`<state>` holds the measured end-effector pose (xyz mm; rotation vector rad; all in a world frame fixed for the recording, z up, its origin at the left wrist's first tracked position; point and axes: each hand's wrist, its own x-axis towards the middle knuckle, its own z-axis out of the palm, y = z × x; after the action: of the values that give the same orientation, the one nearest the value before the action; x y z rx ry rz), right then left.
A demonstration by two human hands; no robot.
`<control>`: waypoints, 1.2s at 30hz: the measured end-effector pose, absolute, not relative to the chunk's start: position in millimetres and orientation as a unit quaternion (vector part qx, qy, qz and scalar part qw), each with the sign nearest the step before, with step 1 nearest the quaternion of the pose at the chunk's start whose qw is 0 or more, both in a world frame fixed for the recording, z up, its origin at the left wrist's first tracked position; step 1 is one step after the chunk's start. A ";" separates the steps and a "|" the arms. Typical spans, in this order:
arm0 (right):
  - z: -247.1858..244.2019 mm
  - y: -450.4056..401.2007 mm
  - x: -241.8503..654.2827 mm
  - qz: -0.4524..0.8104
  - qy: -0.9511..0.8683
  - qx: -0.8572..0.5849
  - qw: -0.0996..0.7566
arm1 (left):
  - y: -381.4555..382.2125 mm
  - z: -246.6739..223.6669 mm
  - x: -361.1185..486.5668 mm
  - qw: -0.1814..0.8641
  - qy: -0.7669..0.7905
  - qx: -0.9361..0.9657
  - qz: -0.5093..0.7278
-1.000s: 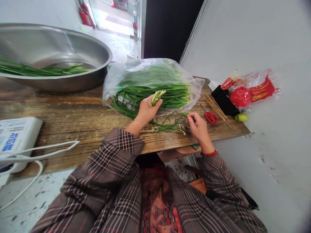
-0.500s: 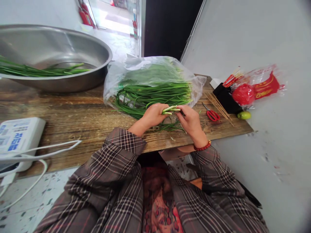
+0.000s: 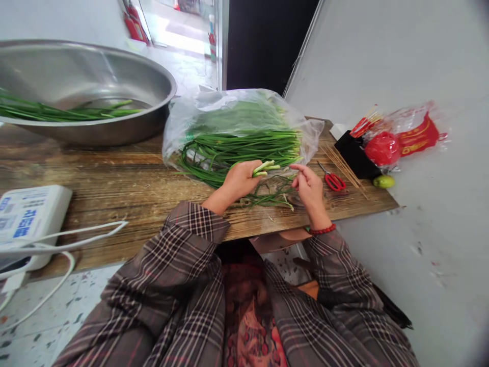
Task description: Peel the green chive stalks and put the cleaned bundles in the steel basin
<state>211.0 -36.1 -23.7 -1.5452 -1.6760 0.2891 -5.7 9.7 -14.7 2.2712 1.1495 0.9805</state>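
My left hand (image 3: pixel 242 178) is closed around a small bunch of garlic scapes (image 3: pixel 266 168), whose pale cut-looking ends stick out towards the right. My right hand (image 3: pixel 308 189) is a short way to the right of these ends, its index finger stretched out and the others loosely curled, with nothing visible in it. Below and between my hands lies a scatter of thin green trimmings (image 3: pixel 273 196) on the wooden table. Just behind my hands, a clear plastic bag (image 3: pixel 225 104) lies open with a thick bundle of garlic scapes (image 3: pixel 252 145) in it.
At the left stands a large steel basin (image 3: pixel 126 127) with more green stalks inside. Red-handled scissors (image 3: pixel 334 181) and thin bamboo sticks (image 3: pixel 344 165) lie to the right, beside a black box (image 3: pixel 357 155) and a small green fruit (image 3: pixel 383 181). A white box with cables (image 3: pixel 46 214) occupies the near left.
My right hand has come away from the scape ends and moved right, its fingers parting. My left hand stays almost in place, still holding the bunch.
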 end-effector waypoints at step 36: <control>-48.5 -47.4 240.7 -0.064 -0.775 -0.584 0.232 | 16.6 -6.5 -17.7 0.290 0.414 0.665 0.550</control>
<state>240.7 -47.4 -48.5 -1.6058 -2.1300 -0.1755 -17.7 16.6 -6.5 1.7731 1.1031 1.4673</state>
